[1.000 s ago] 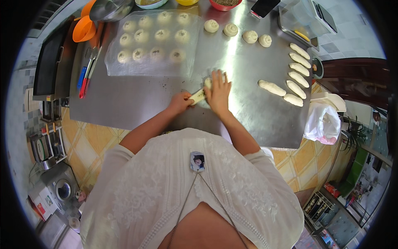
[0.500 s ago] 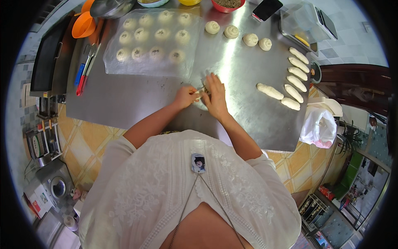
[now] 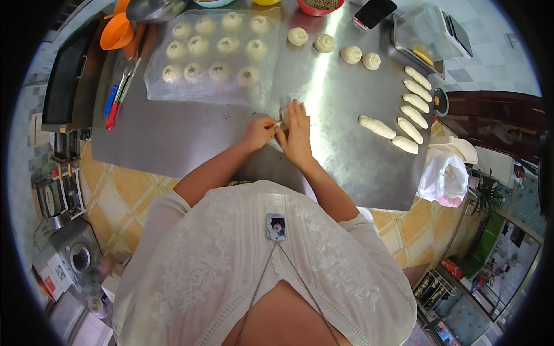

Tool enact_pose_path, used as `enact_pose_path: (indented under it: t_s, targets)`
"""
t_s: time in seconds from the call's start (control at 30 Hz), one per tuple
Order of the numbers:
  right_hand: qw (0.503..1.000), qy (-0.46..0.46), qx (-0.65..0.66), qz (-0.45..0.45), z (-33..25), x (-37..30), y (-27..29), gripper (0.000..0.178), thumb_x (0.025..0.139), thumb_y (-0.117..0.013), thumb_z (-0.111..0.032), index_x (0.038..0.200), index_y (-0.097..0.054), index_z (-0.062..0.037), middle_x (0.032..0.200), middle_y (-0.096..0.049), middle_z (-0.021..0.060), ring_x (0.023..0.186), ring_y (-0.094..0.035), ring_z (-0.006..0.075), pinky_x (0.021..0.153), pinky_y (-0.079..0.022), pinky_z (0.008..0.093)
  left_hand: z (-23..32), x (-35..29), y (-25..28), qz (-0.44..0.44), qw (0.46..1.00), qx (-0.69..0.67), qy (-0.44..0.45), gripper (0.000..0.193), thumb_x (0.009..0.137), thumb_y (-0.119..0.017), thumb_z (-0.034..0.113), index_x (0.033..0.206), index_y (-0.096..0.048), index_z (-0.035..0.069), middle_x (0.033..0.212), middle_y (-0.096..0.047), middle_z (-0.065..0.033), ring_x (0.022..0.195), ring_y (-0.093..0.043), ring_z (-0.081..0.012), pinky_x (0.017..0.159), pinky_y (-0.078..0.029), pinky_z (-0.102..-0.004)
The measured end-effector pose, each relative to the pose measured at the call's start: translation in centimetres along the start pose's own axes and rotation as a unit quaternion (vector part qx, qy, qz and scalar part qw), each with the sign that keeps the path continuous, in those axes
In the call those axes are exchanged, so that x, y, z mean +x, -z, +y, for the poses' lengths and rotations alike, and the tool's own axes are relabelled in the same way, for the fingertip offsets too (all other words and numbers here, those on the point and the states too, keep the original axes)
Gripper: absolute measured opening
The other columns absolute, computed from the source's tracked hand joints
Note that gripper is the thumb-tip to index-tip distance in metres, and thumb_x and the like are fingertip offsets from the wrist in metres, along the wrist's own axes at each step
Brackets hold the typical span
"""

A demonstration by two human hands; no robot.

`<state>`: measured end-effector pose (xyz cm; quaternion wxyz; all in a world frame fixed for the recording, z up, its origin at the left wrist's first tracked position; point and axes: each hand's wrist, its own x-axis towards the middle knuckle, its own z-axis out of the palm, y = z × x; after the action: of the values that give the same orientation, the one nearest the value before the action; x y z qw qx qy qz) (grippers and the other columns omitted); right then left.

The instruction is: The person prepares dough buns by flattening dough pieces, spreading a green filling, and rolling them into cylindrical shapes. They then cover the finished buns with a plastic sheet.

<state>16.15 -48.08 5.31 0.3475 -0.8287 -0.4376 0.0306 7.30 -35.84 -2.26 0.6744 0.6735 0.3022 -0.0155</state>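
At the middle of the steel table, my left hand (image 3: 258,133) has thumb and fingers pinched together at the edge of a small pale piece of dough (image 3: 284,119). My right hand (image 3: 296,137) lies beside and partly over that piece, fingers stretched out and close together, hiding most of it. A thin dark line shows along the dough; I cannot make out what it is. Beyond my hands, several round dough buns (image 3: 228,45) with dark specks sit under a clear plastic sheet (image 3: 161,89). To the right of the sheet, several coiled dough balls (image 3: 324,43) lie uncovered.
Several dough strips (image 3: 414,116) lie along the right edge, with one longer strip (image 3: 376,127) left of them. A red bowl of dark filling (image 3: 321,5), a phone (image 3: 375,12) and a clear container (image 3: 421,29) stand at the back. Red-handled tongs (image 3: 113,112) lie left.
My right hand has shifted slightly left and turned more upright, covering more of the dough. My left hand stays nearly in place, still pinching.
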Motion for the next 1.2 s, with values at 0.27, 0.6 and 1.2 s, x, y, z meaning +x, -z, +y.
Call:
enact_pose_path:
  t_s: [0.27,0.6,1.2]
  targets:
    - [0.999,-0.044,0.014,0.012,4.9,1.1,0.1,0.061,0.07,-0.063,0.006,0.129,-0.048,-0.0016,0.125,-0.05,0.0217,0.111,-0.047,0.0406,0.094,-0.041,0.0447,2.7,-0.7,0.3,-0.007,0.999,-0.018,0.041,0.017,0.087,-0.062,0.005,0.101,-0.063,-0.005,0.09,-0.067,-0.0096,0.084,-0.069,-0.0167,0.066,-0.05,-0.0234]
    - [0.977,0.061,0.084,-0.187,5.0,2.6,4.7,0.092,0.063,-0.082,-0.014,0.142,-0.034,-0.0065,0.149,-0.029,0.0174,0.136,-0.03,0.0363,0.11,-0.032,0.0429,5.3,0.7,-1.1,0.013,0.996,0.083,0.025,0.032,0.078,-0.075,0.025,0.092,-0.065,-0.002,0.079,-0.065,-0.006,0.066,-0.055,-0.0119,0.061,-0.045,-0.0278]
    - [0.975,0.096,0.094,-0.177,6.8,4.0,1.8,0.069,0.065,-0.076,-0.002,0.128,-0.05,-0.011,0.118,-0.058,0.011,0.109,-0.055,0.0322,0.091,-0.048,0.0402,5.2,2.8,0.0,-0.033,0.994,-0.012,0.101,0.031,0.09,-0.063,0.026,0.107,-0.064,0.001,0.095,-0.067,-0.0067,0.08,-0.063,-0.0135,0.073,-0.049,-0.0276]
